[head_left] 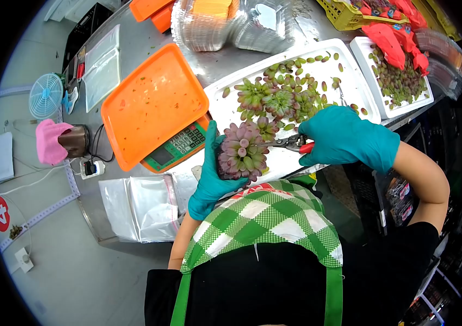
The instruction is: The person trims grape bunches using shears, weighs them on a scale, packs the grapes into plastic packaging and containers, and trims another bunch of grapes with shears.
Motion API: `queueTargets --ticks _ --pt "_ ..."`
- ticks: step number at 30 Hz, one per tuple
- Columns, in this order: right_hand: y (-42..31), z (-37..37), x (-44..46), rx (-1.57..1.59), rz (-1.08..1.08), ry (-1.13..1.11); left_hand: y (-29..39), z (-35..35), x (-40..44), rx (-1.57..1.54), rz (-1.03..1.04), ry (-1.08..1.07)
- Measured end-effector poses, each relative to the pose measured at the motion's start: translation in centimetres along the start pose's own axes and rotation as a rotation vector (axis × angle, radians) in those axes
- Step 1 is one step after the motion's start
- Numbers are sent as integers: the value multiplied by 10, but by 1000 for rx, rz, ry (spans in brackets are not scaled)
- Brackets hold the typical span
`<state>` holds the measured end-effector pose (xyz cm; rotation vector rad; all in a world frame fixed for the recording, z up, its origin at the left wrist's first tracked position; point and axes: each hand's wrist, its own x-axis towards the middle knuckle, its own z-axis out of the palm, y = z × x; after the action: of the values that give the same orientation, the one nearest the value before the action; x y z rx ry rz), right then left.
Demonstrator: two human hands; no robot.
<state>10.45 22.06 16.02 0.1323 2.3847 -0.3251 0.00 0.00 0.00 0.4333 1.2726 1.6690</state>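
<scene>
My left hand, in a teal glove, is closed around a purple-green succulent and holds it over the near edge of a white foam tray. My right hand, gloved alike, grips a pair of red-handled pruning shears. Their tips point left and reach the leaves of the held succulent; whether the blades are apart I cannot tell. Behind it in the tray lie green succulent rosettes and many loose leaves. Tweezers seem to rest in the tray near my right hand.
Left of the tray, an orange tray sits on a green scale. Plastic bags lie at the near-left table edge. Stacked clear containers stand at the back. A second white tray at right holds loose leaves.
</scene>
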Motion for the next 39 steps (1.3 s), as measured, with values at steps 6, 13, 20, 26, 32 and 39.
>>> queueTargets --ticks 6,13,20,26,32,39 --pt "-18 14 4 -15 11 131 11 24 -9 112 215 103" --pt "-34 30 16 -349 -49 254 7 39 -6 -156 182 300" --pt "-43 21 12 -365 -57 363 4 36 -14 68 258 359" --pt "-46 11 3 -280 -6 385 9 43 -19 -37 200 298" --pt "-41 6 -5 -190 35 278 1 33 -13 328 485 265" --pt "-42 17 -14 -524 -86 479 11 47 -13 295 517 323"
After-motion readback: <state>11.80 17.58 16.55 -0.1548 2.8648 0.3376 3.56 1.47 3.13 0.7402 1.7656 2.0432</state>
